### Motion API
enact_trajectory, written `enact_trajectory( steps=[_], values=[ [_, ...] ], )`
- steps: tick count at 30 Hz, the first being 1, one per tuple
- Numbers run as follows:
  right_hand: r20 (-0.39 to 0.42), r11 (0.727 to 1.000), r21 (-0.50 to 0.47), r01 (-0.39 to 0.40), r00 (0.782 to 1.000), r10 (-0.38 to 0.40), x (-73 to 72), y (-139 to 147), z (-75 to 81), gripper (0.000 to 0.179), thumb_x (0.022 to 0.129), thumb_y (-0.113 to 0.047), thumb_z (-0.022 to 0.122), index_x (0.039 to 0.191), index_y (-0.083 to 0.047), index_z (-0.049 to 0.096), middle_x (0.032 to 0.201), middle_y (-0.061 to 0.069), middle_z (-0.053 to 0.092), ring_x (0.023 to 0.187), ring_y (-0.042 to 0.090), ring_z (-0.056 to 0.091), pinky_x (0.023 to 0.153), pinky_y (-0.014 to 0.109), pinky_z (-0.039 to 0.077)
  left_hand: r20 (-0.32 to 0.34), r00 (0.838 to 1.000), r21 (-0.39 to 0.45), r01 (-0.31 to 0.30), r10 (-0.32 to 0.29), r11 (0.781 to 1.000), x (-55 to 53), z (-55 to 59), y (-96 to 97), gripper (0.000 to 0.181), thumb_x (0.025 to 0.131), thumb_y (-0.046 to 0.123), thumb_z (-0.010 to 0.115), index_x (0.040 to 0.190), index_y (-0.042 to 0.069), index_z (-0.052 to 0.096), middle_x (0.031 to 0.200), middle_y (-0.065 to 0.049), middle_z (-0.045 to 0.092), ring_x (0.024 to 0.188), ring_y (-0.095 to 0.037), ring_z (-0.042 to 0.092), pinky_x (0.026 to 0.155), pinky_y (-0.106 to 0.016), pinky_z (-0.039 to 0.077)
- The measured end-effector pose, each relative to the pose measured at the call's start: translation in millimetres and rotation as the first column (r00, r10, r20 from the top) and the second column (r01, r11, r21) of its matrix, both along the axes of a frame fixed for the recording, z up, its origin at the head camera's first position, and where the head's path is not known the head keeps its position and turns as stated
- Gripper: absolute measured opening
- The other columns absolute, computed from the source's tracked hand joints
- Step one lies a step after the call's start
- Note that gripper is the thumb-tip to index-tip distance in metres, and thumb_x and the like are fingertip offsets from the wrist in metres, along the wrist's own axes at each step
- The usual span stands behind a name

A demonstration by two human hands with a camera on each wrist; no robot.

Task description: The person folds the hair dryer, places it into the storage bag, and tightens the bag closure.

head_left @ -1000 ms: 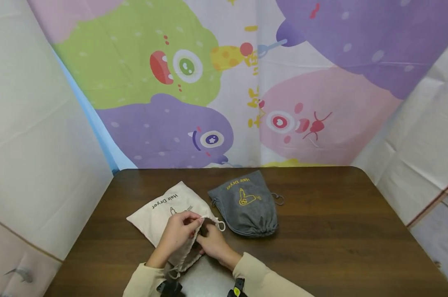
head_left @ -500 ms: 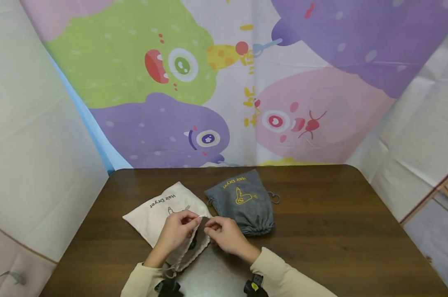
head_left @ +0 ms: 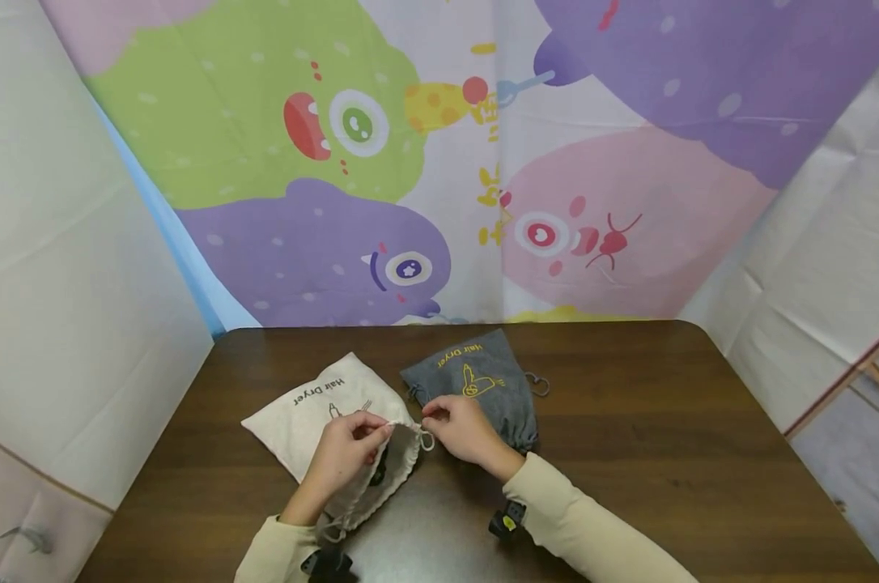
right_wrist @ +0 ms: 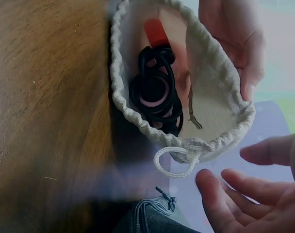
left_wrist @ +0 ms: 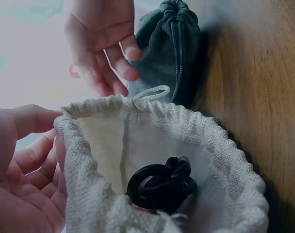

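Observation:
A cream drawstring bag (head_left: 316, 405) printed "Hair Dryer" lies on the table, its gathered mouth wide and facing the person. With thumb and fingertips, my left hand (head_left: 341, 449) pinches the far side of that rim. My right hand (head_left: 464, 429) hovers just right of the mouth, in front of a grey bag. Its thumb and fingers are spread, close to a white cord loop (right_wrist: 174, 175) but apart from it in the right wrist view. Inside the cream bag sit a coiled black cable (left_wrist: 181, 187) and something pink with a red part (right_wrist: 157, 33); the rest is hidden.
The grey drawstring bag (head_left: 499, 360), with a yellow hair dryer print, lies behind and right of the cream one, partly covered by my right hand. The brown table (head_left: 629, 421) reaches back to a cartoon-patterned cloth (head_left: 600, 267).
My right hand has come out of the cream bag's mouth and moved right and away from the person, to the cord loop. My left hand keeps its pinch on the rim.

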State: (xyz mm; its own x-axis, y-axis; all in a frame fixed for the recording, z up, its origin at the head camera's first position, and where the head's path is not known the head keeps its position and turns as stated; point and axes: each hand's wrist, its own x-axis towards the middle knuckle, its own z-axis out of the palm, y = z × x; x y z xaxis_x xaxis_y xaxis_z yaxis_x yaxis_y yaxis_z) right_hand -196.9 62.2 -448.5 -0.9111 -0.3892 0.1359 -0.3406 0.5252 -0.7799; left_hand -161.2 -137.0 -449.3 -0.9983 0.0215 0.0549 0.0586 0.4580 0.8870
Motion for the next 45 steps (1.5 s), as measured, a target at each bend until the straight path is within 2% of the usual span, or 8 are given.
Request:
enact_trajectory(
  steps=[8,12,15,21,28,34,38,45],
  values=[
    [0.055,0.982,0.171,-0.075,0.996,0.066,-2.4,-9,-7.7,0.036,0.087,-0.015,0.068,0.119,0.002,0.065,0.107,0.014,0.071,0.097,0.028,0.067,0.081,0.037,0.053,-0.001,1.000,0.022,-0.005,0.005,1.000,1.1,-0.9,-0.5,0.007,0.086,0.008,0.071,0.087,0.001,0.072,0.062,-0.004,0.061,0.048,-0.006,0.049,0.049,-0.021,0.044],
    [0.123,0.975,0.201,-0.097,0.990,0.074,-2.5,-15,-12.1,0.043,0.086,-0.015,0.069,0.123,0.004,0.062,0.102,0.014,0.072,0.076,0.019,0.070,0.076,0.031,0.053,-0.013,1.000,0.021,-0.009,0.009,1.000,1.4,-1.3,-0.2,0.006,0.086,0.007,0.071,0.086,0.001,0.072,0.061,-0.004,0.060,0.048,-0.006,0.049,0.049,-0.021,0.044],
    [0.148,0.977,0.190,-0.094,0.987,0.066,-3.0,-18,-17.2,0.044,0.085,-0.014,0.070,0.123,0.005,0.061,0.088,0.011,0.071,0.053,0.010,0.063,0.064,0.024,0.050,-0.012,1.000,0.018,-0.017,0.017,1.000,2.2,-2.0,0.0,0.005,0.086,0.007,0.071,0.086,0.002,0.072,0.061,-0.003,0.059,0.048,-0.005,0.048,0.049,-0.021,0.043],
    [0.152,0.987,0.145,-0.064,0.988,0.042,-3.3,-23,-22.3,0.016,0.085,-0.015,0.072,0.091,-0.001,0.069,0.062,0.004,0.064,0.042,0.006,0.052,0.047,0.021,0.042,0.008,1.000,0.033,-0.017,0.016,0.999,4.5,-2.5,0.4,0.005,0.086,0.006,0.071,0.086,0.001,0.071,0.062,-0.003,0.060,0.049,-0.005,0.048,0.049,-0.020,0.042],
    [0.153,0.982,0.161,-0.103,0.985,0.078,-3.6,-18,-8.4,0.027,0.085,-0.016,0.073,0.063,-0.001,0.066,0.047,-0.004,0.054,0.040,0.004,0.045,0.044,0.019,0.035,0.010,1.000,0.027,-0.003,0.002,1.000,5.7,-1.8,-2.5,0.005,0.086,0.007,0.071,0.086,0.003,0.072,0.062,-0.003,0.060,0.049,-0.005,0.049,0.050,-0.020,0.042],
    [0.184,0.950,0.242,-0.200,0.970,0.158,-9.7,-8,12.1,0.025,0.088,-0.011,0.068,0.068,0.004,0.071,0.046,-0.007,0.049,0.038,0.004,0.047,0.046,0.020,0.039,0.002,1.000,0.013,0.008,-0.008,1.000,8.2,-1.2,-6.8,0.005,0.086,0.008,0.072,0.086,0.003,0.072,0.061,-0.004,0.060,0.049,-0.005,0.050,0.051,-0.020,0.043],
    [0.204,0.932,0.288,-0.221,0.965,0.166,-15.3,-3,23.1,0.025,0.090,-0.010,0.066,0.070,0.005,0.072,0.048,-0.005,0.050,0.040,0.006,0.045,0.045,0.019,0.038,-0.009,1.000,-0.005,0.019,-0.020,1.000,8.9,-1.2,-9.1,0.006,0.086,0.010,0.072,0.087,0.004,0.072,0.062,-0.004,0.061,0.049,-0.005,0.050,0.051,-0.020,0.043],
    [0.192,0.907,0.330,-0.260,0.960,0.205,-23.7,1,29.6,0.022,0.088,-0.013,0.070,0.073,0.002,0.073,0.051,-0.004,0.051,0.048,0.007,0.045,0.051,0.020,0.038,0.013,0.995,-0.063,0.103,-0.102,0.993,9.8,-4.0,-13.1,0.009,0.088,0.012,0.070,0.089,0.003,0.071,0.067,-0.006,0.064,0.053,-0.004,0.052,0.053,-0.020,0.046]
  ],
)
